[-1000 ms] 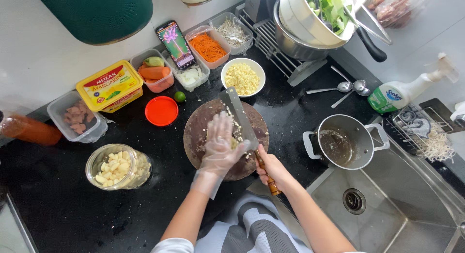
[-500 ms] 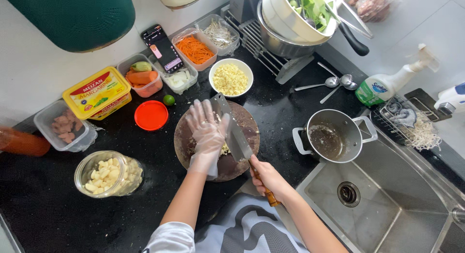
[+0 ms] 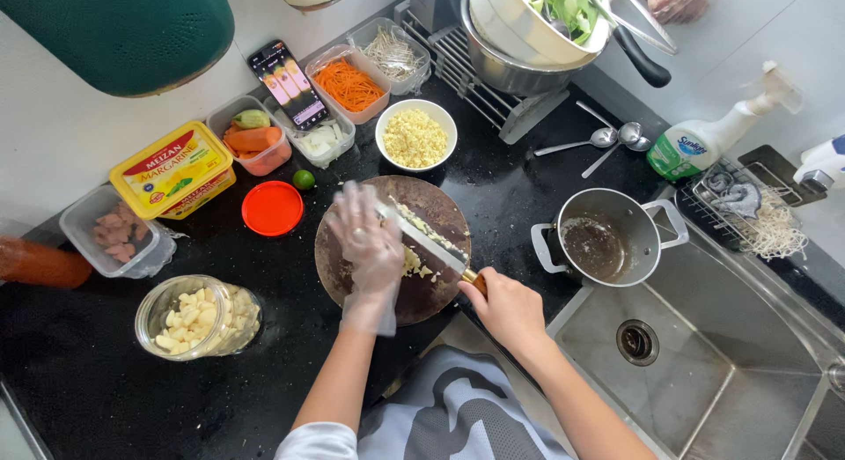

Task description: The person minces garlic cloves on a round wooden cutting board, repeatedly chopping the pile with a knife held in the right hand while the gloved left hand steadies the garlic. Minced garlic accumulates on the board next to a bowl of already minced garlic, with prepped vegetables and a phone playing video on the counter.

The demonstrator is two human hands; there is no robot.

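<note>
While the cleaver (image 3: 422, 240) stood nearly on end half a second earlier, its blade now lies low across the round chopping board (image 3: 352, 275), running from upper left to lower right over a line of pale chopped bits (image 3: 421, 224) — the view has also drawn closer to the counter. The right hand (image 3: 506, 309) is wrapped tight around the wooden handle at the board's lower right edge, wrist bent in toward the body. The left hand (image 3: 365, 242), in a clear plastic glove, has dropped from a raised, spread pose to rest flat on the board beside the blade, fingers loosely open and pointing away from the person, gripping nothing. More pale pieces lie just under the blade near the board's middle. Around the board on the black counter sit a white bowl (image 3: 415, 134) of yellowish crumbs, a red lid (image 3: 272, 208), a glass jar (image 3: 198, 317) of pale chunks, a yellow tub (image 3: 172, 171) and a small lime (image 3: 304, 179) — a steel pot (image 3: 607, 235) stands to the right, at the sink's (image 3: 704, 372) edge.
</note>
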